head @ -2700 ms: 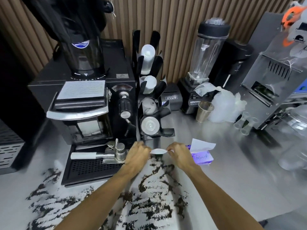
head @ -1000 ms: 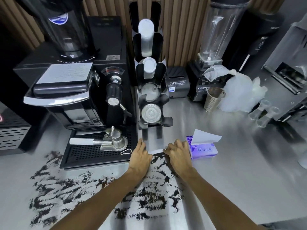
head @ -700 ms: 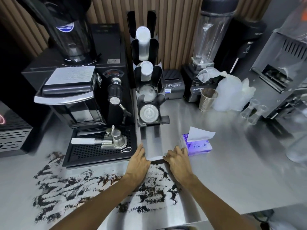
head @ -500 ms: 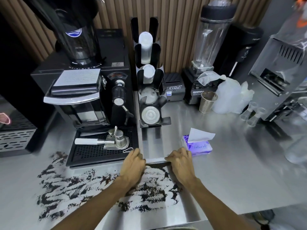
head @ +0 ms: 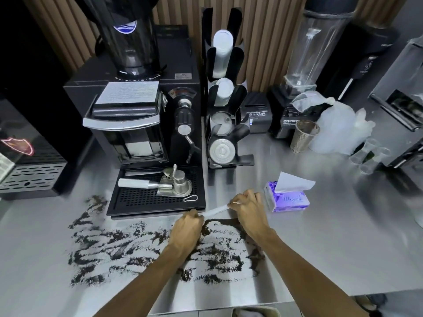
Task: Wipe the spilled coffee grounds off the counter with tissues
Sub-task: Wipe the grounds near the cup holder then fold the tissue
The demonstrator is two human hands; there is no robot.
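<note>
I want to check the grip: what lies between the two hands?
In the head view, a narrow white tissue stretches between the left hand and the right hand; both pinch its ends.

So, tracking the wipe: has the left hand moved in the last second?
Yes. The left hand pulled back toward the person, from beside the drip tray's right edge to in front of it.
</note>
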